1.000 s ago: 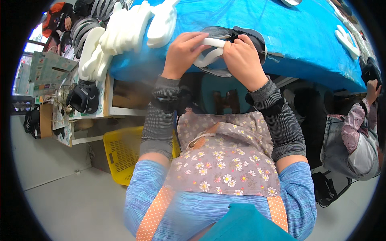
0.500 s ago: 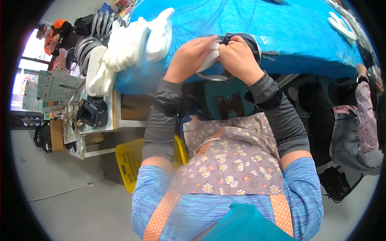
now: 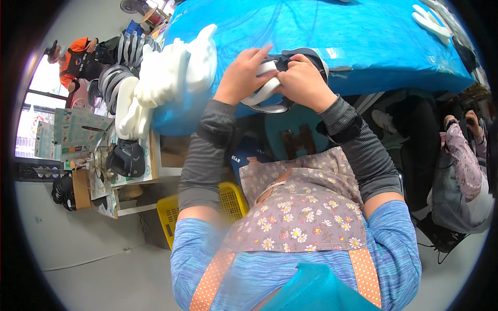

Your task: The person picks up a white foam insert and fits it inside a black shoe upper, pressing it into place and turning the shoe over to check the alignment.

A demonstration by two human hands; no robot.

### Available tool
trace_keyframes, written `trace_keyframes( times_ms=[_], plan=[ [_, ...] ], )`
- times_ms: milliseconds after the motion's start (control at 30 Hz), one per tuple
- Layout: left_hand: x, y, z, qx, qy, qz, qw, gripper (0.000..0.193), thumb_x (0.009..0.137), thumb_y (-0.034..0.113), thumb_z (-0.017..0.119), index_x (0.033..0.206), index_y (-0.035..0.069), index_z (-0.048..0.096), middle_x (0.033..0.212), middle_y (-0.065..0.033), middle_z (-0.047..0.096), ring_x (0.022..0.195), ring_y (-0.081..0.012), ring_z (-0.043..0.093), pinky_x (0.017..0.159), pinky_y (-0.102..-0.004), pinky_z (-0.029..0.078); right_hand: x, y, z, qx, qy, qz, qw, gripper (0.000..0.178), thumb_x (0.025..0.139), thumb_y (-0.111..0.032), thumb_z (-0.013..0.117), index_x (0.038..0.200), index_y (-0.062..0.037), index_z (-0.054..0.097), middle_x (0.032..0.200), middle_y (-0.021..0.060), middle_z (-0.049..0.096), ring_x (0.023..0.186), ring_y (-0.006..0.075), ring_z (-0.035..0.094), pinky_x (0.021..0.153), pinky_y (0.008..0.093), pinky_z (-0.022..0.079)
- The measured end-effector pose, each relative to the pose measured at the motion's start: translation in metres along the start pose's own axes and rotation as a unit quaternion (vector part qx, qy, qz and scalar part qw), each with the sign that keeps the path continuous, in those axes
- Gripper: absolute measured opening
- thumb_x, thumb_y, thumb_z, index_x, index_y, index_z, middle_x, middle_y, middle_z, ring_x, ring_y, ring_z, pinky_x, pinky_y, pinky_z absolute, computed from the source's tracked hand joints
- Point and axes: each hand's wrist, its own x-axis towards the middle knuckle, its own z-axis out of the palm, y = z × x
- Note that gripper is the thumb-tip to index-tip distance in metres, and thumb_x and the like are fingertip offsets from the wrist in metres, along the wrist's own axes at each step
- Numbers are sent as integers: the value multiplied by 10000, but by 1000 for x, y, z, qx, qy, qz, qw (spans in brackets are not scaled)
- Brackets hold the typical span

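A smooth, curved white foam strip point(image 3: 259, 94) is held with both bare hands just at the near edge of a table covered in bright blue plastic sheeting point(image 3: 290, 26). It is gripped between the thumb and fingers of the left hand point(image 3: 245, 78) and pressed by the curled right hand point(image 3: 307, 87); the exact finger contact is partly hidden. A rounded dark grey and black piece point(image 3: 315, 58) is touched by the right fingers, against the strip. To the left, upright white foam pieces point(image 3: 166, 75) are lined up in a row. Below, a yellow perforated plastic basket point(image 3: 232, 201) is seen.
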Motion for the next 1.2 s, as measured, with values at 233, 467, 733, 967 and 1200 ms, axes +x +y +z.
trace_keyframes(
  times_ms=[233, 467, 733, 967, 1200],
  plan=[
    [12, -7, -1, 83, -124, -59, 987, 301, 812, 200, 717, 1072, 49, 701, 1055, -141, 674, 1013, -326, 605, 872, -381, 500, 5, 2, -4, 23, 44, 0, 999, 139, 709, -231, 724, 712, -94, 707, 660, 89, 668, 764, 235, 679, 945, 368, 454],
    [9, 10, -50, 107, -14, 40, 993, 353, 814, 249, 728, 1111, 77, 648, 1150, -123, 646, 1030, -335, 611, 856, -387, 513, 14, 7, -4, 47, 55, 4, 997, 169, 712, -280, 762, 768, -122, 743, 699, 96, 694, 731, 243, 679, 918, 369, 442],
    [-41, 18, -72, 60, -236, -71, 967, 362, 724, 140, 778, 1033, 84, 599, 1061, -64, 649, 974, -288, 627, 787, -356, 517, 18, 3, 2, 28, 39, 8, 999, 220, 738, -332, 755, 727, -113, 733, 676, 92, 689, 696, 231, 676, 944, 374, 437],
    [-48, -18, -62, 38, -199, 17, 979, 301, 733, 22, 709, 1014, 96, 632, 1067, -55, 660, 925, -302, 634, 774, -362, 525, 16, 8, -1, 72, 36, -28, 996, 160, 745, -282, 754, 777, -127, 729, 652, 65, 650, 708, 225, 644, 985, 375, 429],
    [-49, 3, -58, 63, -146, -32, 987, 422, 711, 49, 735, 1111, 150, 648, 1096, -31, 645, 923, -242, 617, 799, -360, 498, 18, 10, 1, 76, 10, -40, 996, 145, 716, -276, 760, 748, -135, 756, 700, 72, 691, 708, 230, 673, 1022, 394, 421]
  ],
)
